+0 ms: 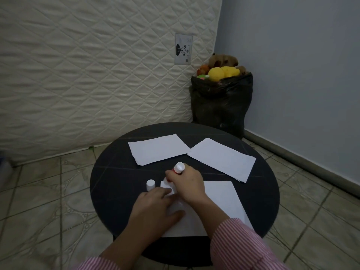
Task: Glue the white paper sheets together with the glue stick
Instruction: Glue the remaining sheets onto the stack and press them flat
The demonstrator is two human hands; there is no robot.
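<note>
Glue is going onto the near paper sheet (218, 199) at its far left corner, as far as I can judge. The glue stick (178, 168) is in the right hand (187, 184), tilted, with its white bottom end up and its working end down at the paper; the fingers are closed around its body. The left hand (155, 209) lies flat on the same sheet, fingers spread and pressing, holding nothing. The white cap (150, 185) stands upright on the round dark table (109, 182), just beside the left fingertips and off the paper.

Several things could go wrong from here. The stick is working right at the edge, so it can slip off and smear glue on the table. If the left hand lifts, the thin sheet may drag along with the stick and wrinkle. The left fingers are very near the glued corner and can get sticky, or can knock the cap over.

Counting: I see three places with white paper. One is under the hands, one far sheet (157, 149) lies at the left, and a right pile (224, 158) seems to have a second edge below it, so perhaps two sheets there. One glue stick, one cap, two hands, one table.
</note>
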